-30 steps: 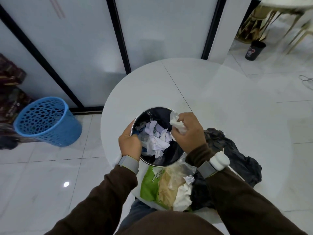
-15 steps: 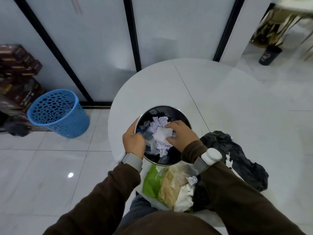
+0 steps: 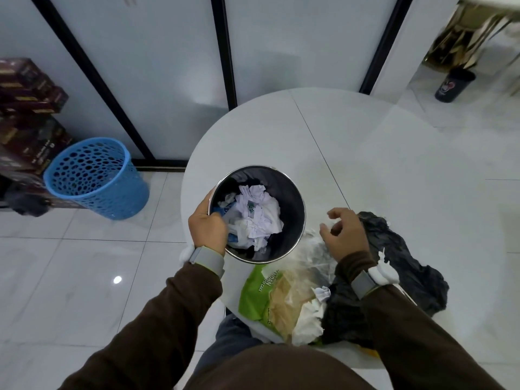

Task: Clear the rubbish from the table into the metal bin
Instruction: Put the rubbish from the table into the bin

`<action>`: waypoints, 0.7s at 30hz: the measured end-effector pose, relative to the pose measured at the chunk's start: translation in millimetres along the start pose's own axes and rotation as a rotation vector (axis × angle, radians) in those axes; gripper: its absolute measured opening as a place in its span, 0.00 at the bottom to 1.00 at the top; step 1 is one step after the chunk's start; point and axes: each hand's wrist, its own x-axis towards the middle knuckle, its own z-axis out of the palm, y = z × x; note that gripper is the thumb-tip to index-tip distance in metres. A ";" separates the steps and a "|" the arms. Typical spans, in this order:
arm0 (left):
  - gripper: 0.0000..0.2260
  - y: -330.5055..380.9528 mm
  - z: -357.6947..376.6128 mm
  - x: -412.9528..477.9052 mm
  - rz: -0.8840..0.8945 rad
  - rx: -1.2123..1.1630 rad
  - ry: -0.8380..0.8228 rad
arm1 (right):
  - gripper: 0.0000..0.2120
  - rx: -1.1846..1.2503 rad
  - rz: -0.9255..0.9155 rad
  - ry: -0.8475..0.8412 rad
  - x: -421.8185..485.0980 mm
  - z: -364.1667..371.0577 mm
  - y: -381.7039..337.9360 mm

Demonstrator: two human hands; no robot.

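Right hand had come out of the metal bin since half a second before, and it hovered empty, fingers loosely curled and apart, above the black bag. Left hand kept its grip on the near-left rim of the bin. The round white table had wide bare room on its far and right parts. The bin stood near the table's left edge, and the rubbish lay along the near edge. Inside the bin was crumpled white paper. Just beside the bin, a green-and-clear plastic bag held a white tissue.
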 end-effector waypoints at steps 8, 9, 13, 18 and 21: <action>0.29 0.7 -10.7 9.5 -0.019 -0.012 0.003 | 0.60 -0.675 0.246 -0.807 -25.4 62.8 38.6; 0.29 1.6 -11.6 9.1 -0.029 -0.006 0.004 | 0.61 -0.716 0.234 -0.836 -26.4 68.4 41.2; 0.28 6.9 -14.0 7.7 -0.031 0.013 0.013 | 0.51 -0.777 0.235 -0.852 -23.1 83.5 49.4; 0.29 9.0 -16.5 9.6 -0.030 -0.002 0.037 | 0.28 -0.700 0.164 -0.758 -11.4 78.2 51.9; 0.29 9.3 -16.5 9.2 -0.043 -0.005 0.039 | 0.24 -0.625 0.176 -0.664 -3.2 71.1 54.0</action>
